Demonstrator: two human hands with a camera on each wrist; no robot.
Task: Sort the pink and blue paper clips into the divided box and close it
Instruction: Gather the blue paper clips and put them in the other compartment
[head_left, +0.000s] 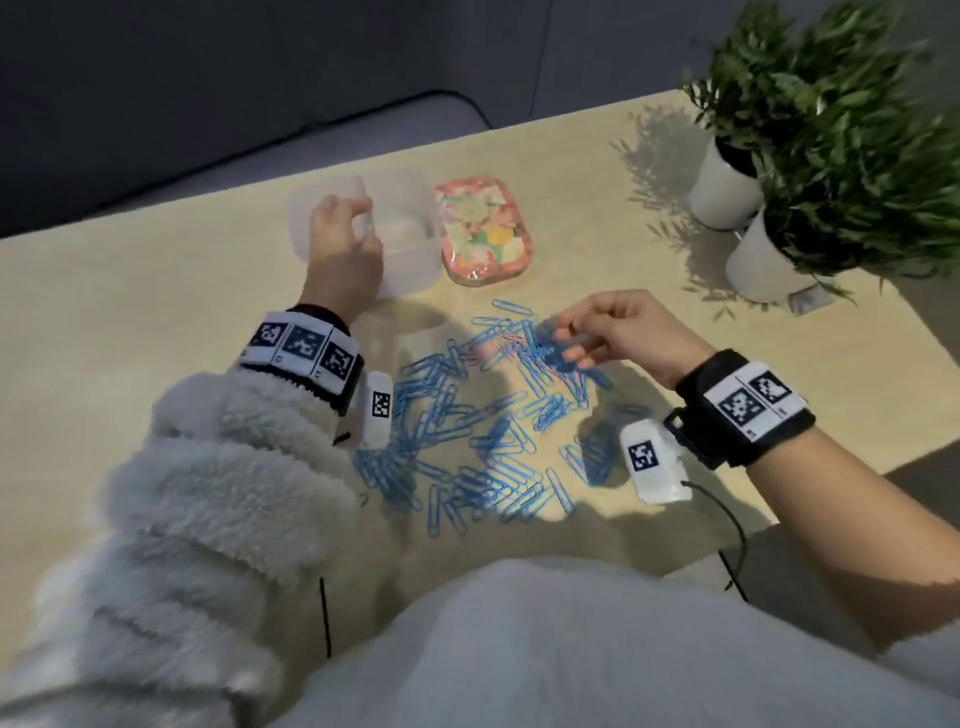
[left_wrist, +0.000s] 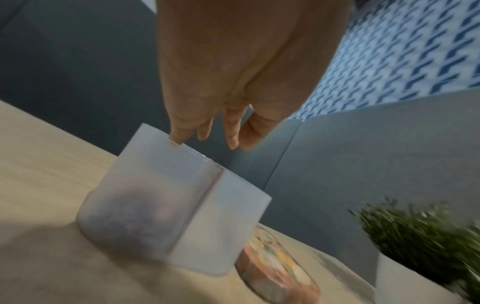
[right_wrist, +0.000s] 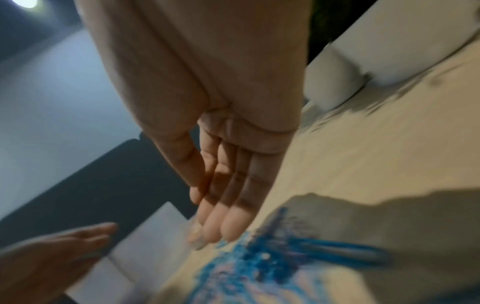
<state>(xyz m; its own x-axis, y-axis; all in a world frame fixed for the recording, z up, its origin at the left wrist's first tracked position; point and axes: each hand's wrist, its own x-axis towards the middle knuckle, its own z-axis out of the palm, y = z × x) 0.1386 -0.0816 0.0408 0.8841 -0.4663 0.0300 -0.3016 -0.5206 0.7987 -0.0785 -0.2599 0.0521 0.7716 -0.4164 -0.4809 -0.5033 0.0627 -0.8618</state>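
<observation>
A heap of blue paper clips (head_left: 467, 426) is spread over the wooden table, with a few pinkish ones (head_left: 505, 347) at its far end. My right hand (head_left: 571, 338) hovers just over that end, fingers straight and together (right_wrist: 213, 222), nothing visibly held; the blurred blue clips (right_wrist: 272, 257) lie below them. The translucent divided box (head_left: 410, 260) stands open at the back left. My left hand (head_left: 361, 213) hangs over it, fingers loose, one fingertip touching the rim (left_wrist: 179, 142). A dark pinkish mass shows through the box wall (left_wrist: 130, 216) in one compartment.
The box's flowery pink lid (head_left: 485, 231) lies right beside the box, also in the left wrist view as the lid (left_wrist: 275, 273). Two potted plants in white pots (head_left: 722, 187) (head_left: 763, 265) stand at the back right. The table edge runs close behind the box.
</observation>
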